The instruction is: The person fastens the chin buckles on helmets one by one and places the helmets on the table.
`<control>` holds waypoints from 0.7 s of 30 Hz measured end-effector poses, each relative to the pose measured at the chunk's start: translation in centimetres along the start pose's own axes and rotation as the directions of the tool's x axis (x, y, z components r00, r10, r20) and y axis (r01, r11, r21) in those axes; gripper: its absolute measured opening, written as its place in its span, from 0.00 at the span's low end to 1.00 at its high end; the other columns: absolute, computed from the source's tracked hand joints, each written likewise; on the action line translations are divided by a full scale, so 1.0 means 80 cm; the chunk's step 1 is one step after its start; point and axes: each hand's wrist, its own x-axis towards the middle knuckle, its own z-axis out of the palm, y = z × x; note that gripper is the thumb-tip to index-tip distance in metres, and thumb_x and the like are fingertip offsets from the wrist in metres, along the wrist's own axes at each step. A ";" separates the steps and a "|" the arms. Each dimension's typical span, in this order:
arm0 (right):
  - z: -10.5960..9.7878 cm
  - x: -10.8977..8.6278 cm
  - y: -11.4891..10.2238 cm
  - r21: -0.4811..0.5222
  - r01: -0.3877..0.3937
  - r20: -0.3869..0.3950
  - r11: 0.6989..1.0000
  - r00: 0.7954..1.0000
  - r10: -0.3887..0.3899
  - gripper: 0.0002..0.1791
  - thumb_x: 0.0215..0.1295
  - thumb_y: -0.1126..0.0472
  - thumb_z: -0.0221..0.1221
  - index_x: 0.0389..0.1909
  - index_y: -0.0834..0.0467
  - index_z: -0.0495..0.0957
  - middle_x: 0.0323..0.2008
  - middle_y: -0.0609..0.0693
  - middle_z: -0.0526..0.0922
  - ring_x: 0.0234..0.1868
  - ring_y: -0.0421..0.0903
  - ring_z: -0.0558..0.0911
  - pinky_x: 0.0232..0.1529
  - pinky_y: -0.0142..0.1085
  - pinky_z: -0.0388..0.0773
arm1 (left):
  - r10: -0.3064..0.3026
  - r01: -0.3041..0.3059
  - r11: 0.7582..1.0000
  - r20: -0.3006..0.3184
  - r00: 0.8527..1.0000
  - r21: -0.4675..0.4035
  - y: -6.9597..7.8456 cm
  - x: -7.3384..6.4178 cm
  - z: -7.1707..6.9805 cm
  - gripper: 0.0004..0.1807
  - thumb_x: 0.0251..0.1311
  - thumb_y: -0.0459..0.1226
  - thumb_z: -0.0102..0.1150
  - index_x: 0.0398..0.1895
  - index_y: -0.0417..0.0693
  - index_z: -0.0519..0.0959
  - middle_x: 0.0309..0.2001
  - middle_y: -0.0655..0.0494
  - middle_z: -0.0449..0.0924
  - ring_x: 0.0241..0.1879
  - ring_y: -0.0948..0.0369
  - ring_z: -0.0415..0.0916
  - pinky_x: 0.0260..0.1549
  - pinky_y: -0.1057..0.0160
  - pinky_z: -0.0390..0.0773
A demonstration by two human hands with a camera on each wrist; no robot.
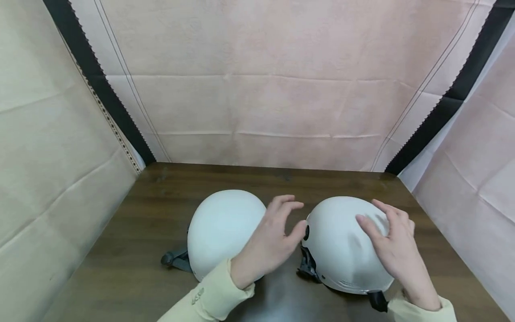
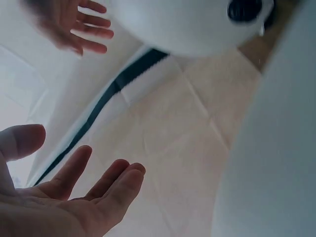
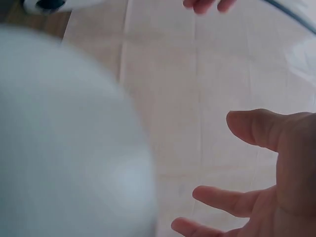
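Observation:
Two white helmets sit dome-up side by side on the brown table. My left hand (image 1: 273,237) hovers at the inner side of the left helmet (image 1: 221,228), fingers spread loosely and pointing toward the gap between the two. Over the right side of the right helmet (image 1: 335,250) is my right hand (image 1: 396,246), thumb and fingers parted. Both wrist views show bare space between the fingers and the shells, so neither hand holds anything. Dark straps (image 1: 177,260) stick out at the left helmet's outer side. Black padding (image 1: 309,264) shows along the right helmet's left edge.
The wooden table (image 1: 132,250) is enclosed by pale creased fabric walls (image 1: 261,103) at the back and sides. Black strips (image 1: 100,80) run down the wall corners. A short black strap end (image 1: 377,301) lies near my right wrist.

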 end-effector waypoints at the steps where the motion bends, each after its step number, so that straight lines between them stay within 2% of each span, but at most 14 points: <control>1: -0.004 0.001 0.008 -0.007 -0.019 0.003 1.000 1.000 0.019 0.40 0.69 0.42 0.55 0.71 0.63 0.59 0.66 0.72 0.54 0.64 0.70 0.49 0.49 0.66 0.55 | -0.021 0.022 1.000 0.027 0.999 -0.012 0.000 0.001 0.007 0.21 0.69 0.45 0.51 0.62 0.48 0.72 0.68 0.55 0.61 0.67 0.57 0.60 0.62 0.52 0.65; 6: -0.016 0.004 0.045 -0.045 -0.112 0.039 0.993 0.993 0.114 0.44 0.70 0.39 0.50 0.73 0.68 0.52 0.66 0.79 0.48 0.62 0.74 0.46 0.49 0.69 0.53 | -0.125 0.132 0.990 0.119 0.985 -0.051 -0.005 0.006 0.036 0.24 0.70 0.48 0.49 0.65 0.49 0.69 0.68 0.57 0.60 0.67 0.59 0.60 0.61 0.51 0.65; 11: -0.022 0.009 0.072 -0.037 -0.210 0.092 0.977 0.973 0.213 0.48 0.70 0.36 0.46 0.74 0.69 0.45 0.66 0.80 0.44 0.63 0.74 0.44 0.49 0.70 0.54 | -0.158 0.170 0.984 0.164 0.974 -0.061 -0.014 0.011 0.059 0.29 0.71 0.49 0.47 0.69 0.46 0.63 0.68 0.56 0.60 0.66 0.60 0.61 0.61 0.52 0.66; 16: -0.022 0.014 0.094 0.055 -0.326 0.215 0.944 0.927 0.308 0.53 0.69 0.31 0.41 0.74 0.69 0.35 0.69 0.78 0.40 0.67 0.75 0.45 0.57 0.70 0.53 | -0.211 0.224 0.972 0.157 0.965 -0.072 -0.022 0.012 0.081 0.34 0.68 0.49 0.51 0.72 0.46 0.59 0.69 0.54 0.56 0.66 0.58 0.59 0.59 0.52 0.67; 21: -0.022 0.015 0.111 0.176 -0.438 0.353 0.882 0.864 0.359 0.57 0.66 0.27 0.38 0.74 0.64 0.26 0.73 0.72 0.32 0.72 0.72 0.39 0.63 0.67 0.46 | -0.234 0.245 0.968 0.161 0.959 -0.049 -0.026 0.012 0.101 0.41 0.65 0.55 0.54 0.75 0.49 0.53 0.70 0.53 0.52 0.66 0.57 0.55 0.56 0.50 0.69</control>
